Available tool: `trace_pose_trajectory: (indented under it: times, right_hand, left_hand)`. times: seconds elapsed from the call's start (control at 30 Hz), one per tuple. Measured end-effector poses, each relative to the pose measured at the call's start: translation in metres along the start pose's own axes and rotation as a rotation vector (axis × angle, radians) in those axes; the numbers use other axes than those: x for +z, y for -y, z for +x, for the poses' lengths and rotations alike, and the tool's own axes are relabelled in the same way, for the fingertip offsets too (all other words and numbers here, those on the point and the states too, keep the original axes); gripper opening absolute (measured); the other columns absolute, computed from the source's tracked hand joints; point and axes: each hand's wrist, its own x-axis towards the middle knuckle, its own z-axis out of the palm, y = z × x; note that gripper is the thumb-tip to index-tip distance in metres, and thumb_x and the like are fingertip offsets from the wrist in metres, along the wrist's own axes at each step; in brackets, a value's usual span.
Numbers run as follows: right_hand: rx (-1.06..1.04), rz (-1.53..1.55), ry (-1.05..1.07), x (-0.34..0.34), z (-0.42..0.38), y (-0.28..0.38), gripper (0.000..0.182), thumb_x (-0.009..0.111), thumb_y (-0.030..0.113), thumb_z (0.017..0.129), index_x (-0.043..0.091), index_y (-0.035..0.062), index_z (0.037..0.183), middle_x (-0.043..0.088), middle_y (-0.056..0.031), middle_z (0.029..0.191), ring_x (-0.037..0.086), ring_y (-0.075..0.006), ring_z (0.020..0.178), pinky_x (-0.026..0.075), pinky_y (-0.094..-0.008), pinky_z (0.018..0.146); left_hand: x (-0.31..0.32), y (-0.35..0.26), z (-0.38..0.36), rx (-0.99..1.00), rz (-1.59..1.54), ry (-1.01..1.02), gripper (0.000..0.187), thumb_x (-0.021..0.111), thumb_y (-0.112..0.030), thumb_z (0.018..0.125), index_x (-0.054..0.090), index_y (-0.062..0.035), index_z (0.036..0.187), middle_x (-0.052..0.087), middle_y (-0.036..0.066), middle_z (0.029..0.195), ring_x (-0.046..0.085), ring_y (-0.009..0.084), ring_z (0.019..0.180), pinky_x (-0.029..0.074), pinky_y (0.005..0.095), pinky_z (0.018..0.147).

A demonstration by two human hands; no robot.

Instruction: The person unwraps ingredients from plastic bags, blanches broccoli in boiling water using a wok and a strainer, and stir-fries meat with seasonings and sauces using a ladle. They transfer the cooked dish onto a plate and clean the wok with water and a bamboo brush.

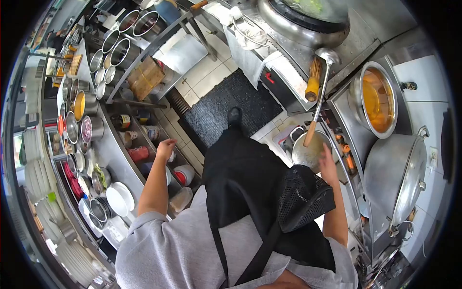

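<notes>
First, at far left, stacked plates [36, 180] stand beyond a steel surface [109, 156] crowded with metal tins and white bowls [120, 199]. Below, a shelf holds a labelled jar [121, 121] and a red tub [138, 154]; the jar's print is too small to read, and I can make out no brand or writing elsewhere. Near the tub, the left hand [167, 148] hangs with fingers loosely bent, holding nothing. Farther right, a brush [314, 82] lies beside a ladle [323, 91], whose wooden handle overhangs a pot [308, 153]. Just by that pot's rim, the right hand [328, 166] is partly spread and looks empty; I cannot tell whether it touches. Seemingly, the hands are between grips; lifting the ladle would call for closing on its handle, clear of the brush. Rightmost are a bowl [355, 94] of orange liquid and a lidded stockpot [387, 168].
</notes>
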Motion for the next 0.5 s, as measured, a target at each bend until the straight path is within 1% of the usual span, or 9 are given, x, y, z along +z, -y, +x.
trace_pose_trajectory:
  times: [0.03, 0.1, 0.2, 0.27, 0.3, 0.33, 0.4, 0.43, 0.5]
  right_hand:
    - [0.005, 0.024, -0.041, 0.001, 0.021, -0.002, 0.071, 0.048, -0.003, 0.086, 0.026, 0.0096, 0.152, 0.05, -0.0252, 0.134, 0.052, -0.0366, 0.123, 0.044, -0.0406, 0.1]
    - [0.002, 0.05, -0.096, 0.01, 0.057, -0.009, 0.072, 0.05, -0.001, 0.086, 0.024, 0.0093, 0.153, 0.047, -0.0272, 0.136, 0.048, -0.0379, 0.126, 0.042, -0.0425, 0.102]
    - [0.001, -0.134, -0.168, 0.024, 0.089, 0.015, 0.074, 0.055, 0.009, 0.088, 0.022, 0.0107, 0.153, 0.048, -0.0297, 0.134, 0.049, -0.0424, 0.124, 0.041, -0.0471, 0.102]
    - [0.173, -0.115, -0.052, 0.024, 0.095, 0.049, 0.08, 0.061, 0.016, 0.087, 0.018, 0.012, 0.154, 0.049, -0.0317, 0.131, 0.049, -0.0447, 0.123, 0.04, -0.0487, 0.102]
    - [0.172, -0.116, -0.055, 0.036, 0.102, 0.04, 0.087, 0.064, 0.021, 0.087, 0.011, 0.0137, 0.156, 0.05, -0.0325, 0.13, 0.054, -0.0451, 0.117, 0.042, -0.0482, 0.1]
    - [0.172, -0.123, -0.064, 0.043, 0.104, 0.039, 0.087, 0.064, 0.021, 0.087, 0.011, 0.0137, 0.156, 0.05, -0.0325, 0.13, 0.054, -0.0451, 0.117, 0.042, -0.0482, 0.1]
    - [0.154, 0.054, -0.124, 0.057, 0.107, 0.044, 0.09, 0.064, 0.021, 0.087, 0.006, 0.0142, 0.156, 0.051, -0.0334, 0.13, 0.058, -0.0441, 0.112, 0.044, -0.0483, 0.097]
    - [0.278, 0.159, -0.078, 0.044, 0.1, 0.086, 0.092, 0.065, 0.02, 0.087, 0.004, 0.0135, 0.156, 0.051, -0.0333, 0.131, 0.06, -0.043, 0.109, 0.047, -0.0475, 0.093]
    - [0.307, 0.166, -0.147, 0.057, 0.116, 0.068, 0.092, 0.065, 0.02, 0.087, 0.004, 0.0127, 0.156, 0.052, -0.0324, 0.128, 0.06, -0.0427, 0.108, 0.047, -0.0472, 0.092]
  left_hand:
    - [0.006, 0.004, -0.005, -0.003, -0.007, 0.002, 0.022, 0.062, -0.01, 0.086, 0.073, -0.0036, 0.104, 0.072, 0.011, 0.087, 0.066, 0.0159, 0.079, 0.051, 0.0311, 0.072]
    - [0.017, 0.013, -0.009, 0.142, 0.106, 0.061, 0.021, 0.061, -0.007, 0.086, 0.072, -0.0004, 0.104, 0.071, 0.009, 0.086, 0.064, 0.0138, 0.078, 0.051, 0.0287, 0.071]
    - [0.025, 0.008, -0.028, -0.053, -0.03, 0.21, 0.022, 0.062, -0.007, 0.085, 0.072, -0.002, 0.105, 0.071, 0.006, 0.087, 0.064, 0.0135, 0.078, 0.051, 0.0284, 0.073]
    - [0.027, 0.004, -0.03, -0.042, 0.055, 0.188, 0.024, 0.062, -0.007, 0.085, 0.071, -0.0019, 0.106, 0.071, 0.006, 0.088, 0.064, 0.0131, 0.079, 0.05, 0.0282, 0.073]
    - [0.029, 0.0, -0.027, -0.04, 0.145, 0.17, 0.025, 0.063, -0.006, 0.084, 0.071, -0.0019, 0.108, 0.071, 0.006, 0.088, 0.063, 0.0127, 0.079, 0.05, 0.028, 0.074]
    - [0.031, -0.017, -0.023, -0.032, 0.139, 0.175, 0.025, 0.063, -0.006, 0.084, 0.071, -0.0019, 0.108, 0.071, 0.006, 0.088, 0.063, 0.0127, 0.079, 0.05, 0.028, 0.074]
    - [0.041, -0.067, -0.006, 0.07, -0.049, 0.119, 0.029, 0.061, -0.005, 0.084, 0.069, -0.0008, 0.111, 0.069, 0.006, 0.088, 0.061, 0.0124, 0.078, 0.049, 0.0276, 0.075]
    - [0.051, -0.08, 0.024, 0.224, -0.11, 0.094, 0.029, 0.06, -0.004, 0.084, 0.067, -0.0005, 0.111, 0.069, 0.009, 0.091, 0.064, 0.0137, 0.083, 0.05, 0.029, 0.079]
    - [0.066, -0.135, 0.099, 0.418, -0.188, 0.043, 0.025, 0.061, -0.006, 0.086, 0.066, -0.0002, 0.11, 0.07, 0.01, 0.096, 0.065, 0.0152, 0.09, 0.051, 0.0302, 0.083]
